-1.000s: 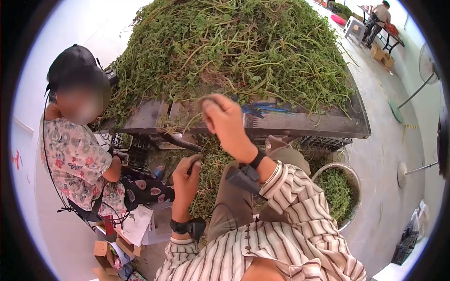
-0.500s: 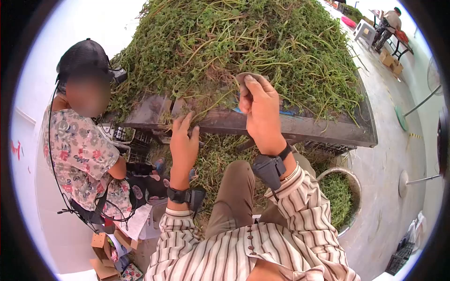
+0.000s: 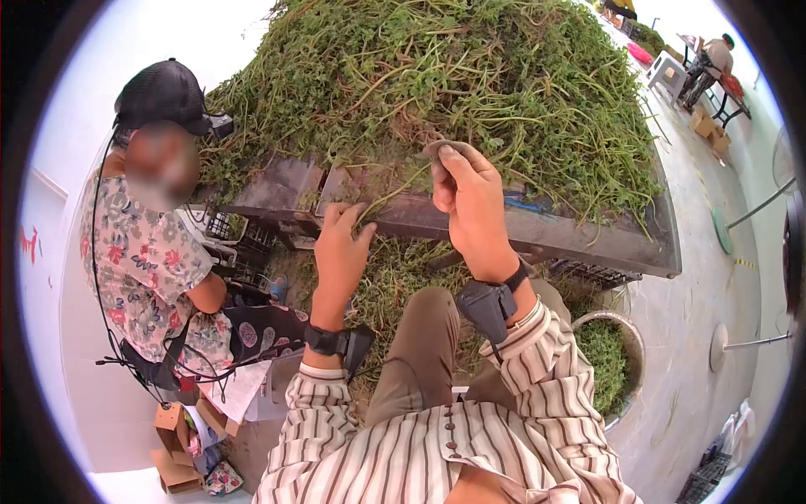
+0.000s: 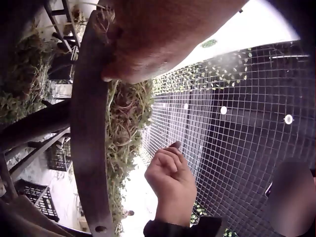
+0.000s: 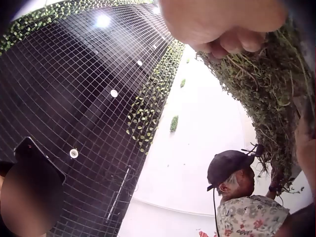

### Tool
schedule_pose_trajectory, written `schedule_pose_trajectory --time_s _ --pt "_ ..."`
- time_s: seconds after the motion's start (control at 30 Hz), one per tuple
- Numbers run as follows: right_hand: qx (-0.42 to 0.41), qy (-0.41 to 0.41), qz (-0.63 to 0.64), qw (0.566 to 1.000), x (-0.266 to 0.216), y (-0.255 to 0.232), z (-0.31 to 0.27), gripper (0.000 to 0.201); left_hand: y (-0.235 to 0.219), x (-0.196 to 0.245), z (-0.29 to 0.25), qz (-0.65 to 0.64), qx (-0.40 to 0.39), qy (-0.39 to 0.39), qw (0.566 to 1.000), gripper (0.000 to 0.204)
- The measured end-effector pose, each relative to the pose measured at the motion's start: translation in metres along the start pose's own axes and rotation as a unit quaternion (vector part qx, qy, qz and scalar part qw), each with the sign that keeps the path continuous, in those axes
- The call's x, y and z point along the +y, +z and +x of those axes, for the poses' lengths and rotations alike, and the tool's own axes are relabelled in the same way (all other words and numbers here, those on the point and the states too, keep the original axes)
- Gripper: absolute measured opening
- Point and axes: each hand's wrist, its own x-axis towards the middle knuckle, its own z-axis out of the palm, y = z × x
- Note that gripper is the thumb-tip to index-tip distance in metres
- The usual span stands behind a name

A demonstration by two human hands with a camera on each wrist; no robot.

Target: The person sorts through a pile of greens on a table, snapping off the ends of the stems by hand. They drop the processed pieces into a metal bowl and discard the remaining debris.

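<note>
My right hand (image 3: 472, 197) is raised in front of the pile, thumb and index finger pinching a small dark flat piece (image 3: 433, 148). The same hand (image 4: 170, 182) shows in the left wrist view with its fingers curled. My left hand (image 3: 340, 256) is at the table's front edge, fingers loosely spread. A long green stem (image 3: 393, 195) runs from the pile down between its thumb and index finger. Behind both hands rises a large heap of leafy green plants (image 3: 470, 76) on the dark table (image 3: 579, 239).
At the left sits a person in a floral shirt (image 3: 151, 269) and black cap, close to the table. A round tub (image 3: 635, 349) of greens stands right of my knees. Plant scraps (image 3: 411, 260) cover the floor under the table. Cardboard boxes (image 3: 176, 462) lie at lower left.
My left hand has reached forward from below the table edge to the stem. My right hand has moved right, still pinching the dark piece. The view has shifted slightly.
</note>
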Motion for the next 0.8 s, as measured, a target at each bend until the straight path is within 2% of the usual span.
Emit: schedule_pose_trajectory --time_s 0.07,0.17,0.27,0.4,0.47,0.6,0.7,0.8 --pt "-0.001 0.009 0.003 1.000 0.002 -0.001 0.000 0.016 0.003 -0.012 0.002 0.010 0.012 0.058 0.998 0.028" --pt "-0.017 0.014 0.007 1.000 0.005 -0.002 0.002 0.015 0.000 -0.019 0.006 0.014 -0.036 0.008 0.999 0.031" --pt "-0.016 0.010 -0.009 1.000 0.007 0.002 0.001 0.016 -0.008 -0.018 0.008 -0.055 -0.024 -0.023 0.998 0.027" --pt "-0.034 0.049 -0.037 0.998 0.014 0.008 -0.005 0.014 -0.017 0.001 0.010 -0.089 -0.003 -0.025 0.996 0.022" --pt "-0.041 0.067 -0.052 0.996 0.018 0.008 -0.007 0.013 -0.011 0.001 0.010 -0.092 -0.012 0.025 0.995 0.018" --pt "-0.058 0.093 -0.058 0.992 0.021 0.010 -0.008 0.016 -0.005 -0.001 0.013 -0.140 -0.040 0.016 0.989 0.017" --pt "-0.063 0.096 -0.052 0.992 0.022 0.012 -0.007 0.016 -0.008 0.000 0.015 -0.141 -0.004 0.014 0.990 0.016" --pt "-0.065 0.105 -0.054 0.991 0.022 0.016 -0.010 0.016 -0.024 0.005 0.010 -0.081 0.032 -0.006 0.996 0.016"
